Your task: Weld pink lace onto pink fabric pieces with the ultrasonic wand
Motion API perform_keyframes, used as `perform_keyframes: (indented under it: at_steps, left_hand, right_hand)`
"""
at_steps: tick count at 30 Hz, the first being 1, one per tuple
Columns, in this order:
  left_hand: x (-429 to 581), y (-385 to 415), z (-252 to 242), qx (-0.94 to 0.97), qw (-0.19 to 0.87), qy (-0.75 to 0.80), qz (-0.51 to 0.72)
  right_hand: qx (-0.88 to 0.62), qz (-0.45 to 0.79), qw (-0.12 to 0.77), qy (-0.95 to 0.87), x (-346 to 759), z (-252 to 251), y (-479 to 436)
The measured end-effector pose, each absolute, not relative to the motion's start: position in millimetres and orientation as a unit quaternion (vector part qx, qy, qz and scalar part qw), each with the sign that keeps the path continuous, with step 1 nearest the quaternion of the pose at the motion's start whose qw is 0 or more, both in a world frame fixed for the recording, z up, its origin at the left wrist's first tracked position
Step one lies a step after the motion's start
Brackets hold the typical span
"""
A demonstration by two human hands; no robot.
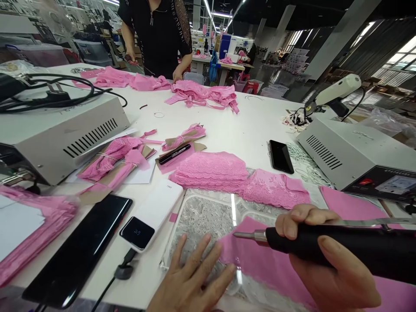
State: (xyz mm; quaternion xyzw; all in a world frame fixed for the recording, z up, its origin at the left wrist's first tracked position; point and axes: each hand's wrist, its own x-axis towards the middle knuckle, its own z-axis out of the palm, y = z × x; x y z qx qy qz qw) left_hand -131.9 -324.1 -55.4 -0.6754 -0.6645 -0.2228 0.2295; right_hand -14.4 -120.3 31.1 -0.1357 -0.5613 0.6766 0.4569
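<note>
My right hand (331,268) is wrapped round a black handheld tool (308,242) with a narrow metal tip and a lever along its top. The tip points left, over a pink fabric piece (260,264); whether it touches cannot be made out. My left hand (195,277) lies flat with fingers spread on a clear plastic template (201,212), its fingertips near the fabric's left end. Behind the template sit a stack of pink lace pieces (211,171) and another pink lace piece (276,188). More pink fabric (351,203) extends at the right.
Grey metal boxes stand left (65,134) and right (364,151). A white power bank (159,208), a large black phone (81,247), a smaller phone (281,156) and a marker (174,154) lie about. Across the table, a person in black (159,39) handles pink garments (208,93).
</note>
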Motion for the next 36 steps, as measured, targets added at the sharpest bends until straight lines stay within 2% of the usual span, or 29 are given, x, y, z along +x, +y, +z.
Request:
perform_keyframes:
  at_steps: [13, 23, 31, 36]
  left_hand:
    - [-136, -329, -42, -0.694, 0.223, -0.662, -0.176]
    - [-134, -325, -49, -0.678, 0.228, -0.667, -0.207]
    - [-130, -320, -51, -0.661, 0.232, -0.667, -0.253]
    - [-130, -320, -52, -0.657, 0.234, -0.668, -0.26]
  right_hand:
    - [-0.134, 0.671, 0.45, -0.573, -13, 27, -119]
    - [-0.118, 0.663, 0.445, -0.59, -16, 34, -122]
    - [-0.156, 0.62, 0.531, -0.556, -11, 34, -98]
    - [-0.171, 0.629, 0.522, -0.55, -11, 31, -99]
